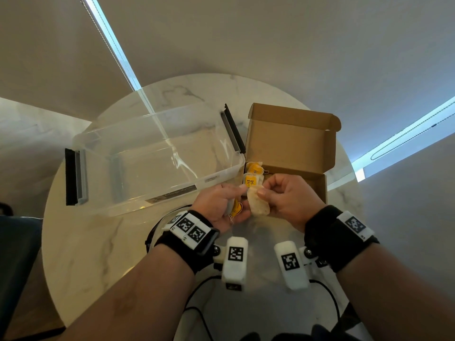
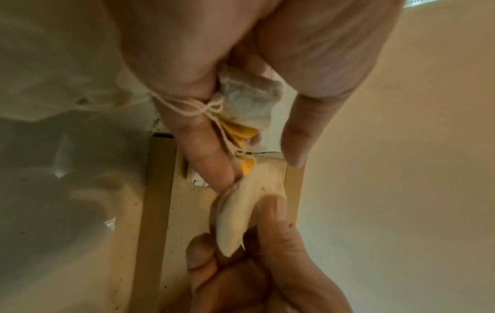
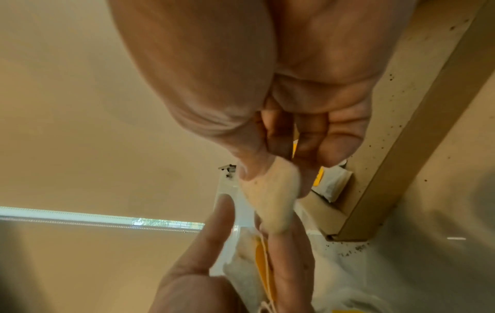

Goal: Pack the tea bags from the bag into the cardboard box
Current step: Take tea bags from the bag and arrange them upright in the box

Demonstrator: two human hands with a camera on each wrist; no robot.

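Mid-pack: right hand pinching one tea bag just before the box, near the table's right edge; left hand clutching more bags, fingertip touching the single one. Several bags already in the box's left corner. Next, probably: lift over the front wall, release inside.

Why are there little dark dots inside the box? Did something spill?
It looks that way. Dark specks lie scattered over the cardboard box floor and on the table by its corner, probably loose tea crumbs. Which bag leaked, I can't tell. The right hand pinches one tea bag; the left hand holds a bunch.
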